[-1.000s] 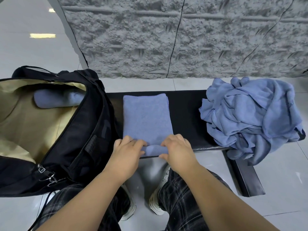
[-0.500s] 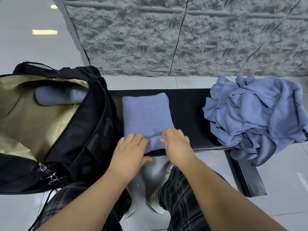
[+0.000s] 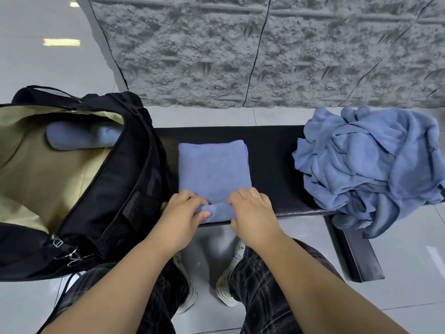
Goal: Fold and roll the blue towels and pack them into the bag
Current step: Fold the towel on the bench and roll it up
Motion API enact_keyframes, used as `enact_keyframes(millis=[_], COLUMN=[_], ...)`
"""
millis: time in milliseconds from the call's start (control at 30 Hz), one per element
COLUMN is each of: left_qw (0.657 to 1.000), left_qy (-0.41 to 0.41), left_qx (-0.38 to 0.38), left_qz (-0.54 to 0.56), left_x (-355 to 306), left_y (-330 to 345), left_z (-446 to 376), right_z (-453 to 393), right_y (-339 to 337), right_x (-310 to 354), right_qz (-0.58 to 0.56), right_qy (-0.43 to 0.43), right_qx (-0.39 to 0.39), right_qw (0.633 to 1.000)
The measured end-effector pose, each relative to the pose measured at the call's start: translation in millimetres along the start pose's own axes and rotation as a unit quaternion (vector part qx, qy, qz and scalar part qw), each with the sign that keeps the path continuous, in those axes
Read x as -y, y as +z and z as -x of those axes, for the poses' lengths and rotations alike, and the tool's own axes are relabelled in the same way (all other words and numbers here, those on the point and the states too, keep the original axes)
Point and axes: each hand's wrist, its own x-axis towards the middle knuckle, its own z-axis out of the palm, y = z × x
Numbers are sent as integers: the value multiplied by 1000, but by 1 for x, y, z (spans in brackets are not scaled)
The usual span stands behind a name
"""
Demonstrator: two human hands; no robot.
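Note:
A folded blue towel (image 3: 213, 169) lies flat on the black bench (image 3: 272, 165), its near edge turned up into a short roll. My left hand (image 3: 183, 213) grips the roll's left end, thumb under it and fingers curled over. My right hand (image 3: 252, 213) grips the right end the same way. The black bag (image 3: 115, 194) stands open at the left, with one rolled blue towel (image 3: 81, 138) inside against its tan lining. A heap of loose blue towels (image 3: 370, 165) sits on the bench's right end.
A rough grey stone wall (image 3: 265, 51) rises behind the bench. Grey floor tiles (image 3: 409, 261) surround it. My legs and white shoes (image 3: 226, 285) are under the bench's near edge. Bare bench shows between the folded towel and the heap.
Both hands have curled the towel's near edge upward and begun rolling it away from me; the visible flat part has become shorter.

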Motion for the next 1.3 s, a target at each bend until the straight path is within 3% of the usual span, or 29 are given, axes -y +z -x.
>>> enact_keyframes(millis=[200,300,400,500,600,767,833,1167,1300], left_qw=[995,995,980,971,971,971,971,996,997], left_qy=[18,28,110,137,119,120,108,-41,-52], left_qx=[56,-18,-89,-51,-42,-100,-98,33,17], left_qz=[-83,-99,-138,-189,-201,-179,-189,-71,-48], left_x=[-7,-11,-15,-18,-17,-14,-16,-17,-18], left_y=[-6,-5,-3,1,4,5,3,-16,-17], left_z=[0,4,8,12,9,-2,-6,-47,-57], right_z=[2,2,-5,-10,-9,-10,-10,-15,-20], right_y=[-8,-7,-2,4,6,4,4,2,10], right_x=[-13,-13,-12,-9,-10,-11,-9,-9,-9], right_qz=[-55,-59,-37,-33,-46,-48,-44,-47,-31], right_qy=[26,35,46,59,55,30,6,-13,0], right_qx=[107,109,100,89,39,-163,-200,-197,-149], right_qw=[992,992,993,994,997,985,979,979,988])
